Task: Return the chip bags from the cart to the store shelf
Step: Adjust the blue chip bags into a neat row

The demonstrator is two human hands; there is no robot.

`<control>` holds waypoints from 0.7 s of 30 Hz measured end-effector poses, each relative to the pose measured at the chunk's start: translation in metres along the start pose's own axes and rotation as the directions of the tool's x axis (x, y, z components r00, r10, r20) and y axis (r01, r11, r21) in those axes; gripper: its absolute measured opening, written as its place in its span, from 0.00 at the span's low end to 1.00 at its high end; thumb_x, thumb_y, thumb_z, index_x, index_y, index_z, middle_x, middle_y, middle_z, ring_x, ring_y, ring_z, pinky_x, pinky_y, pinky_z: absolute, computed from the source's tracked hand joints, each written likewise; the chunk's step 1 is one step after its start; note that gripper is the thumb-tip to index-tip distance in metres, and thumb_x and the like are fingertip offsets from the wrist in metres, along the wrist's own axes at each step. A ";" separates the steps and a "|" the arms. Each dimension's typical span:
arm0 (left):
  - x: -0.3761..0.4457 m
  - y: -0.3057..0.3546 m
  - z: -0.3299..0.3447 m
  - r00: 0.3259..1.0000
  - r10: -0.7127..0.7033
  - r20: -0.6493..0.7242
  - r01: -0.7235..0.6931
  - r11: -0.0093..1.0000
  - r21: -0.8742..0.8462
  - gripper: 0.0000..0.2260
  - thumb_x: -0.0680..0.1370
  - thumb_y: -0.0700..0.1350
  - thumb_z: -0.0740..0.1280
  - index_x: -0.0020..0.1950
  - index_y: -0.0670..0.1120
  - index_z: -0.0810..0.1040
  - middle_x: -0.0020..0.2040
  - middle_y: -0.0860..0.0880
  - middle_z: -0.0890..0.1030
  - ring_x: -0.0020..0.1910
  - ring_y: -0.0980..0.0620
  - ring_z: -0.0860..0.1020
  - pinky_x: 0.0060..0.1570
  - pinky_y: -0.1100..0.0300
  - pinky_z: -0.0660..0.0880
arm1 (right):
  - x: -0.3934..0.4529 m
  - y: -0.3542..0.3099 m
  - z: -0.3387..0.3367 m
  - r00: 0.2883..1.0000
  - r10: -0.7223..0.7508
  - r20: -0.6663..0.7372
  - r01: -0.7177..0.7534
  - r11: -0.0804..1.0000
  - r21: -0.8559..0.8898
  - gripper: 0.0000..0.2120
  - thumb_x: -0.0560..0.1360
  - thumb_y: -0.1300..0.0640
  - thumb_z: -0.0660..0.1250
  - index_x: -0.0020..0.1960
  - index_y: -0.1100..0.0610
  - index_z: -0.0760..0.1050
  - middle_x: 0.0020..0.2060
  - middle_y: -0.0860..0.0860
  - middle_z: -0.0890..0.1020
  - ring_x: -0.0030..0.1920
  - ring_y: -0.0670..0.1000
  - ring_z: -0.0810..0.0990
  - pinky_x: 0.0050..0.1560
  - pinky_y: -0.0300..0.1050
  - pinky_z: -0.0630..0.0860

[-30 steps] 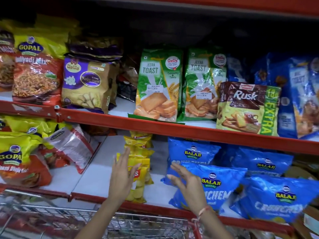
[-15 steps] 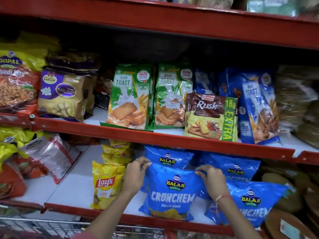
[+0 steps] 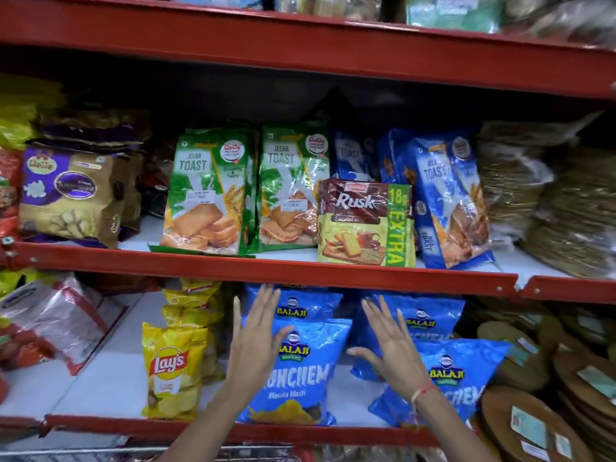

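One blue Balaji Crunchem chip bag (image 3: 301,371) stands upright at the front edge of the red-edged lower shelf (image 3: 300,431), just beside a yellow Lay's chip bag (image 3: 171,371). Both hands hover spread-fingered, grip empty: the left hand (image 3: 255,335) overlaps the bag's left side, the right hand (image 3: 388,345) fronts more blue Balaji bags (image 3: 463,371). Silver cart wire (image 3: 100,452) shows below.

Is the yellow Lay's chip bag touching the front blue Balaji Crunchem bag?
Apart. In the head view, white shelf shows between the yellow Lay's chip bag and the front blue Balaji Crunchem bag.
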State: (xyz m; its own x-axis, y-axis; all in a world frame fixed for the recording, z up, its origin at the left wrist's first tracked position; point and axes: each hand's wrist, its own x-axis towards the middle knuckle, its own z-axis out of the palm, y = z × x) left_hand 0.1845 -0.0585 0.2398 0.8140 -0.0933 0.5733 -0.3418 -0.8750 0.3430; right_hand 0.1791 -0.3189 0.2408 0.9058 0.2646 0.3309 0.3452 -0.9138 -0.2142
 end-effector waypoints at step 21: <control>0.036 0.129 0.082 0.938 0.083 0.337 -0.135 0.982 0.134 0.03 0.70 0.45 0.73 0.42 0.49 0.81 0.69 0.40 0.69 0.72 0.46 0.56 0.70 0.56 0.28 | -0.036 0.155 -0.033 0.965 0.226 -0.135 -0.241 0.964 -0.112 0.08 0.79 0.54 0.59 0.48 0.53 0.76 0.55 0.52 0.82 0.72 0.52 0.64 0.65 0.30 0.24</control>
State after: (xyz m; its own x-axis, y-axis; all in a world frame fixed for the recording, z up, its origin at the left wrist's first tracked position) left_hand 0.2084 -0.2135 0.2433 0.8931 -0.3204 0.3157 -0.3827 -0.9101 0.1590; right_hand 0.1922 -0.4798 0.2261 0.9186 0.0076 0.3952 0.0869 -0.9792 -0.1831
